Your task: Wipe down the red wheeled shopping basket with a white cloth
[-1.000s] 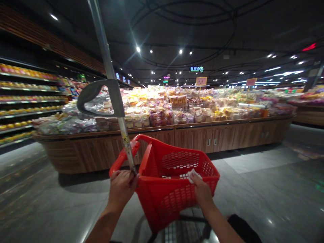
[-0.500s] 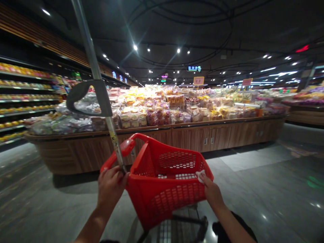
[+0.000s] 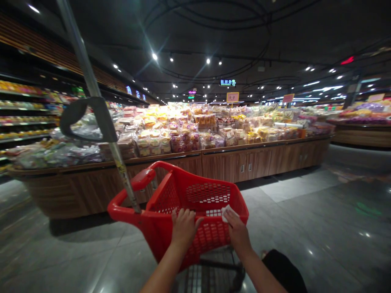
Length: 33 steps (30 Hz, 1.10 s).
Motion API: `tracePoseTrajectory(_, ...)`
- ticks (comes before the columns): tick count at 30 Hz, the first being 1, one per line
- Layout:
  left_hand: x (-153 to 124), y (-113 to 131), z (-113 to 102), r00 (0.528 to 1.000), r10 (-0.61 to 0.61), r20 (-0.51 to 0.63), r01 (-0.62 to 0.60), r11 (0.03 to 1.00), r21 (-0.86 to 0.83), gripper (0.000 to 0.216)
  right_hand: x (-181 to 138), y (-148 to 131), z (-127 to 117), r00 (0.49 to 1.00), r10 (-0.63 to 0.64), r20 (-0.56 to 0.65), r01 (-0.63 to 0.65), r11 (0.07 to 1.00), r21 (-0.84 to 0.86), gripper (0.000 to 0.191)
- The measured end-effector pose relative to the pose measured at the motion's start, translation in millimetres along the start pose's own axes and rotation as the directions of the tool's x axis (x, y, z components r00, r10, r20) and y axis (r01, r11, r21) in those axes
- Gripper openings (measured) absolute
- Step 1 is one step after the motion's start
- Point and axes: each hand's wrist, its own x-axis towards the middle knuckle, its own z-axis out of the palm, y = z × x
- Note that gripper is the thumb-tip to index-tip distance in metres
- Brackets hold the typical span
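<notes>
Head view, single frame.

Room: a large shop hall with a dark ceiling, small spotlights (image 3: 154, 56) and looping black cables overhead. The floor (image 3: 305, 228) is grey polished tile and reflects the lights.

Surface: a long wooden bench (image 3: 220, 162) with cabinet doors runs left to right across the middle distance, curving at its left end. It is heaped with clear-wrapped packets (image 3: 183, 130), mostly yellow and orange. Two price signs (image 3: 232, 97) stand above the heap. Wall shelves (image 3: 24, 122) with stocked rows stand far left. A second bench (image 3: 363, 136) with goods is far right.

Things: a red basket (image 3: 207, 193), plastic with perforated walls, sits near centre on a wheeled frame (image 3: 214, 268), well short of the bench. I cannot make out anything inside it. A metal pole (image 3: 88, 77) rises from its left rim and leans up and left. The pole carries a grey loop grip (image 3: 76, 118) partway up.

Hands: the left hand (image 3: 183, 228) is clenched over the near rim of the basket, fingers hooked inside. The right hand (image 3: 236, 232) lies on the same rim, just right of the left, pinching a small white slip (image 3: 227, 211) against the edge. Both forearms enter from the bottom edge. A dark shape (image 3: 284, 272) shows low right, too dim to identify.
</notes>
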Motion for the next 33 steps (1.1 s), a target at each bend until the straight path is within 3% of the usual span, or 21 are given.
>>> tracePoseTrajectory(5, -4.3, -15.5, 1.4, 1.000, 0.003, 0.023, -0.005, 0.998, 0.055, 0.030, -6.1, 6.2, -8.1, 0.991, -0.115, 0.070, 0.108, 0.989, 0.098, 0.057)
tracePoseTrajectory(10, -4.2, -28.4, 1.4, 0.999, 0.035, 0.009, -0.035, 0.998, 0.057, 0.033, -13.3, 27.4, -34.2, 0.999, 0.035, 0.029, -0.036, 0.999, 0.016, 0.053)
tracePoseTrajectory(13, -3.9, -30.3, 3.3, 0.999, 0.038, 0.003, -0.038, 0.997, 0.061, 0.032, -17.4, 11.8, -24.9, 0.998, 0.057, -0.013, -0.057, 0.998, 0.007, 0.053)
tracePoseTrajectory(17, -4.9, -32.5, 2.7, 0.999, 0.048, 0.005, -0.048, 0.997, 0.063, 0.032, -20.8, -12.8, -8.1, 0.998, -0.052, 0.034, 0.049, 0.997, 0.067, 0.058)
tracePoseTrajectory(20, -6.3, -36.2, 0.5, 0.999, 0.050, 0.017, -0.051, 0.997, 0.052, 0.031, -23.8, -3.4, -16.1, 0.995, -0.081, 0.052, 0.076, 0.994, 0.081, 0.054)
tracePoseTrajectory(25, -8.1, -41.8, 0.7, 0.999, 0.050, -0.003, -0.050, 0.999, 0.013, 0.032, -30.8, 22.1, -34.3, 1.000, 0.011, -0.003, -0.011, 1.000, 0.007, 0.051)
tracePoseTrajectory(33, -12.4, -52.5, -1.6, 0.998, 0.067, 0.008, -0.066, 0.997, -0.033, 0.029, -35.0, 5.2, -28.4, 0.994, -0.084, 0.066, 0.082, 0.996, 0.040, 0.052)
